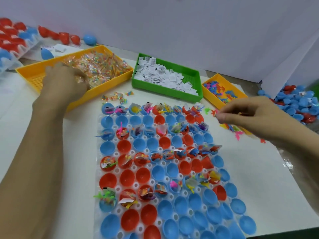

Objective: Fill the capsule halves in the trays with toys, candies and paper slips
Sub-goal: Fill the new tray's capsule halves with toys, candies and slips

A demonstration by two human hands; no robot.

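Observation:
A clear tray (119, 188) in front of me holds rows of red and blue capsule halves (124, 146); alternate rows carry toys, candy packets and slips, the others are bare. My left hand (66, 81) reaches into the yellow bin of candy packets (101, 67), fingers curled over the packets; whether it grips one is blurred. My right hand (248, 112) hovers right of the tray's far end, pinching something small that I cannot make out. A green bin of paper slips (165, 75) and a small yellow bin of plastic toys (222, 91) stand behind the tray.
Loose toys (236, 130) lie on the table under my right hand, and several candy packets (115, 98) lie at the tray's far edge. A heap of capsule halves (296, 102) sits far right; filled capsule trays (12, 38) and loose eggs far left. White walls close behind.

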